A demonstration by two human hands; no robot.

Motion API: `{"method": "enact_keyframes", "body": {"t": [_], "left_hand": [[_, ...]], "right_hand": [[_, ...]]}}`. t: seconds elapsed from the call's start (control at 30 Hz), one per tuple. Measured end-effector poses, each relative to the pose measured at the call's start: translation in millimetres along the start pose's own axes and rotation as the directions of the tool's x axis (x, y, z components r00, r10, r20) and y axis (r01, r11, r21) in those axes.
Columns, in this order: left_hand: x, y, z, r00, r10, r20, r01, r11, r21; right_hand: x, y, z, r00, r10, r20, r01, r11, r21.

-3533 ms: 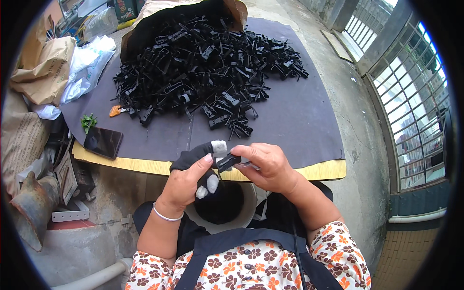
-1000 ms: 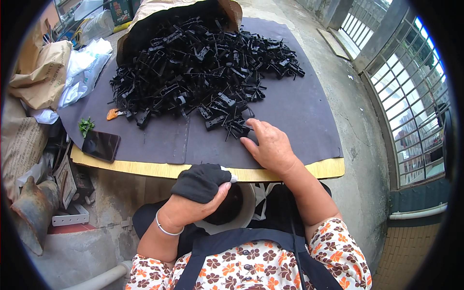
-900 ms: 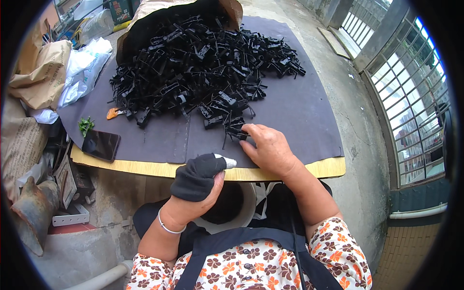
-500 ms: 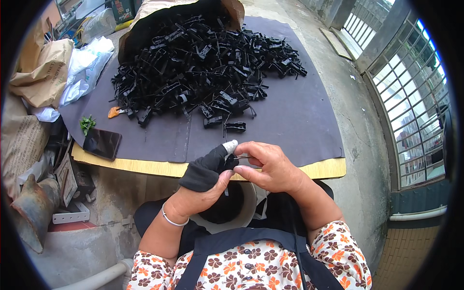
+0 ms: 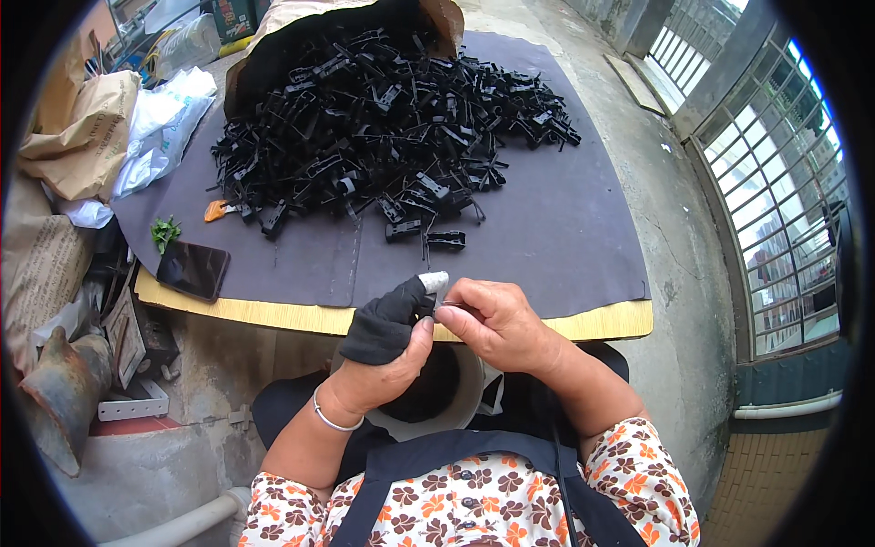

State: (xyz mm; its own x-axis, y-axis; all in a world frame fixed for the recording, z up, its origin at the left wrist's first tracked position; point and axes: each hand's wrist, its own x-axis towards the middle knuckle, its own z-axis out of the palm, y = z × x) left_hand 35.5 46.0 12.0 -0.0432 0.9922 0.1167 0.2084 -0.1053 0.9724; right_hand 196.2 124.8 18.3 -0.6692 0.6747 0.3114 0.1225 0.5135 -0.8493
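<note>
Over the table's near edge my two hands meet. My left hand (image 5: pixel 390 330), in a black glove with white tape round one fingertip, is closed on a small black plastic part (image 5: pixel 425 309), mostly hidden by the fingers. My right hand (image 5: pixel 503 325), bare, pinches a thin dark piece (image 5: pixel 450 304) against that part with thumb and forefinger. Whether the two pieces are joined cannot be seen. Beyond the hands lies a large heap of similar black plastic parts (image 5: pixel 365 137), with a few loose ones (image 5: pixel 446 240) at its near side.
The heap spills from a paper sack (image 5: pixel 447 20) on a grey-covered table (image 5: pixel 510 264). A phone (image 5: pixel 193 271), green leaves (image 5: pixel 165 233) and an orange piece (image 5: pixel 215 211) lie at the left. Below the hands stands a pale bucket (image 5: pixel 473 394) with dark contents. Paper bags (image 5: pixel 87 146) crowd the left.
My right thumb and forefinger have closed together and shifted slightly left, nearer the part in my left hand. The left hand keeps its hold, with the wrist a little turned.
</note>
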Motion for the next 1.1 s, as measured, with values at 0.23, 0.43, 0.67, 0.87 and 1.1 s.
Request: {"method": "enact_keyframes", "body": {"t": [0.23,0.43,0.67,0.87,1.1], "left_hand": [[0,-7,3,0.985,0.169,-0.037,-0.162,0.975,0.149],[-2,-1,8,0.904,0.423,-0.051,-0.376,0.849,0.371],[-6,8,4,0.924,0.38,-0.053,-0.331,0.859,0.39],[-3,1,-11,1.0,-0.012,-0.024,0.006,0.968,-0.252],[-1,-5,0,0.989,0.043,-0.143,-0.051,0.997,-0.054]], "right_hand": [[-1,0,7,0.998,-0.065,0.009,0.065,0.984,-0.164],[-5,10,15,0.999,-0.049,-0.024,0.048,0.998,-0.051],[-4,11,8,0.996,-0.065,0.058,0.065,0.998,-0.006],[1,10,-4,0.984,0.026,0.176,0.013,0.975,-0.22],[5,12,-10,0.985,-0.174,0.02,0.175,0.97,-0.168]]}}
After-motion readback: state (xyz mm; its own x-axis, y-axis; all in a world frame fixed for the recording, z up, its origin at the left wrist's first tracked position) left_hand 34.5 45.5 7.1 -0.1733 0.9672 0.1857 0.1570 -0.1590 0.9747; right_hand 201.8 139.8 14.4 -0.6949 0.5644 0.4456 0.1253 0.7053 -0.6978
